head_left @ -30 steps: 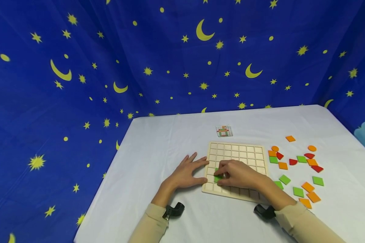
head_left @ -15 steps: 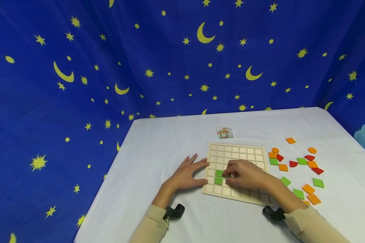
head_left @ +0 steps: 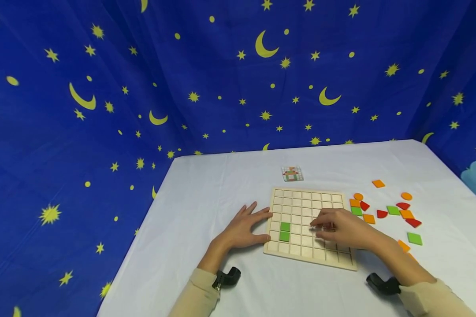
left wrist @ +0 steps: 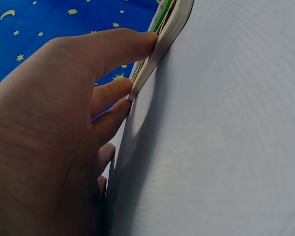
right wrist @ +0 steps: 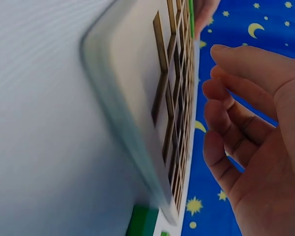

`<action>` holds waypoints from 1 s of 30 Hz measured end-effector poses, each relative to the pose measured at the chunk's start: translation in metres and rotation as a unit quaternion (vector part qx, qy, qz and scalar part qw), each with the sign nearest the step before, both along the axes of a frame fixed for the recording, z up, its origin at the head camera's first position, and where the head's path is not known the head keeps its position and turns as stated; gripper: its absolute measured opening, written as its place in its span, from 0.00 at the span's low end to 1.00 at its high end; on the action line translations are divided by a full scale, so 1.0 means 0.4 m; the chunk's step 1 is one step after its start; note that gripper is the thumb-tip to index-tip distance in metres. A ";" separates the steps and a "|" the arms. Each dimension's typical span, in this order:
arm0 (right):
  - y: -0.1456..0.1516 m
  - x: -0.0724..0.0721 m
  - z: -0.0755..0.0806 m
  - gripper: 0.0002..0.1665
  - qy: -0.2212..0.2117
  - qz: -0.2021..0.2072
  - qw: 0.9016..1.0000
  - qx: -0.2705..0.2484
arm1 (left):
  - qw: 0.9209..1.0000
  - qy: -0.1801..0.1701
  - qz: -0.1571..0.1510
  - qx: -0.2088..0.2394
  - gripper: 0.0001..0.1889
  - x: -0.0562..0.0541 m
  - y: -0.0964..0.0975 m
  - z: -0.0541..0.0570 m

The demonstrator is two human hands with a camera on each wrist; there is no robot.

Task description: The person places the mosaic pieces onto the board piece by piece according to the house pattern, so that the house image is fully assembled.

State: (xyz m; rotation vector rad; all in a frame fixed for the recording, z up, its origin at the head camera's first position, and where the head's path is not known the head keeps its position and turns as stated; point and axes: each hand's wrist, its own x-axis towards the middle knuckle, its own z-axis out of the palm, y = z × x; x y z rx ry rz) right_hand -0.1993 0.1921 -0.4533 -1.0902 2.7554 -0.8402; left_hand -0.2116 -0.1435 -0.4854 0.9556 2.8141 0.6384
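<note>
The left hand (head_left: pixel 242 227) — fingers spread — touches the left edge of the board (head_left: pixel 297 206); above the board's right half, the right hand (head_left: pixel 338 228) has fingers loosely bent, holding nothing. Two green squares (head_left: pixel 285 227) lie leftward on it — each should sit flat, without tilt.

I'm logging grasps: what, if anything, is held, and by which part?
Nothing is gripped: the right hand is empty; the left hand only touches the board at its left edge.

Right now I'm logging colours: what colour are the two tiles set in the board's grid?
Both tiles are green; the head view shows them best.
</note>
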 end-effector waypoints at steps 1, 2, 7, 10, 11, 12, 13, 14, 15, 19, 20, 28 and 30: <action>0.008 0.003 0.001 0.13 -0.004 -0.005 1.000 -0.003 | 1.000 0.000 0.000 0.001 0.37 0.000 0.000 0.000; 0.016 0.006 0.002 0.14 -0.008 -0.012 1.000 -0.004 | 1.000 0.000 0.000 0.001 0.37 0.001 0.001 0.000; 0.061 0.024 0.005 0.14 -0.021 -0.051 0.998 0.004 | 1.000 0.000 0.003 0.001 0.37 0.004 0.003 0.001; 0.090 0.034 0.005 0.15 -0.026 -0.067 0.997 0.001 | 1.000 -0.003 0.004 0.000 0.37 0.005 0.002 0.001; 0.100 0.037 0.005 0.15 -0.027 -0.073 0.997 -0.002 | 1.000 -0.003 0.004 0.000 0.37 0.005 0.002 0.001; 0.110 0.041 0.006 0.15 -0.026 -0.081 0.996 -0.003 | 1.000 -0.003 0.004 0.000 0.37 0.005 0.002 0.001; 0.120 0.045 0.006 0.15 -0.028 -0.089 0.996 -0.006 | 1.000 -0.003 0.003 0.000 0.37 0.005 0.002 0.001; 0.130 0.049 0.007 0.16 -0.029 -0.098 0.995 -0.007 | 1.000 -0.002 0.003 0.000 0.37 0.004 0.002 0.000; 0.140 0.053 0.008 0.17 -0.030 -0.105 0.994 -0.006 | 1.000 -0.002 0.002 0.000 0.37 0.004 0.002 0.000; 0.176 0.063 0.009 0.18 -0.034 -0.132 0.991 0.004 | 1.000 -0.004 0.003 -0.001 0.37 0.002 0.001 0.000; 0.183 0.064 0.008 0.19 -0.032 -0.136 0.990 0.008 | 1.000 -0.003 0.004 -0.003 0.37 0.002 0.001 -0.001; 0.223 0.072 -0.008 0.22 -0.033 -0.163 0.985 0.038 | 1.000 -0.003 0.004 -0.009 0.38 -0.001 -0.002 -0.005; 0.228 0.076 -0.010 0.23 -0.036 -0.170 0.984 0.045 | 1.000 -0.004 0.004 -0.008 0.38 -0.001 -0.002 -0.005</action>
